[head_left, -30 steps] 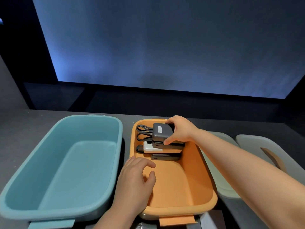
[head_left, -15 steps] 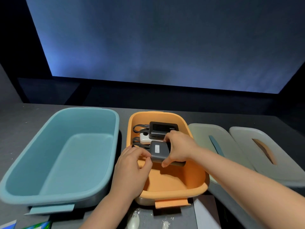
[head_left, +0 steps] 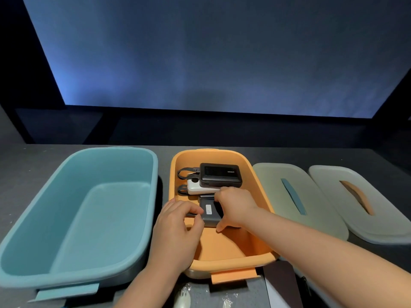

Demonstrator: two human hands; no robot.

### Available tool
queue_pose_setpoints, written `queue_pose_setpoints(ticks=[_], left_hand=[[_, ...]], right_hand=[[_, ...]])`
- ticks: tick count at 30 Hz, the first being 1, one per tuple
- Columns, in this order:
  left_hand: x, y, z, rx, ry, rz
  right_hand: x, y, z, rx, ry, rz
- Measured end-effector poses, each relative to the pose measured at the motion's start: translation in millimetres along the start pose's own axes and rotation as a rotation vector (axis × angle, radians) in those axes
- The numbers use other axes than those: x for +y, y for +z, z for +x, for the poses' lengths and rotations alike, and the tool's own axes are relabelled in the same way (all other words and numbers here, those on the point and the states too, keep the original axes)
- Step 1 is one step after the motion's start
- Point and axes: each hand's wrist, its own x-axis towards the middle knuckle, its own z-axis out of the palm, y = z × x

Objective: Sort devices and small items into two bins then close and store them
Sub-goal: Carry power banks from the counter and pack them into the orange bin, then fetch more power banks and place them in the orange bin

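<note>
Left of the orange rounded plastic bin [head_left: 262,174]: teal rounded plastic bin [head_left: 51,218], nothing visible inside

Inside the orange bin, near half: dark grey slab-shaped power bank [head_left: 210,213], a second ago held up over the far stack, now brought down and forward beside it. Left hand [head_left: 175,232], earlier idle at the near rim, now up against the power bank's left edge, fingers curled onto it. Right hand [head_left: 235,207] clasping it from the right, thumb below

Far half of the orange bin: black power bank with display [head_left: 220,175] on a white device [head_left: 200,188], looped cables to their left

Right of the orange bin: two pale translucent lids, teal-handled [head_left: 266,185] then orange-handled [head_left: 329,181], both off

Likely meaning: devices being tidied into the orange bin; teal bin unfilled, closing and storing not yet done
</note>
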Motion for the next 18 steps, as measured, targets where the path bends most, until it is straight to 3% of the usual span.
queue_pose_setpoints(ticks=[10, 15, 18], left_hand=[[5.1, -3.2, -1.4, -0.012, 0.010, 0.025], [19.5, -10.0, -16.5, -0.090, 0.024, 0.068], [33.9, -8.3, -34.3, -0.142, 0.071, 0.043]], right_hand=[[-3.9, -23.2, -22.0, -0.014, 0.021, 0.151], [-1.4, -45.7, -84.2, 0.267, 0.204, 0.684], [-11.4, -37.9, -137.0, 0.422, 0.300, 0.835]])
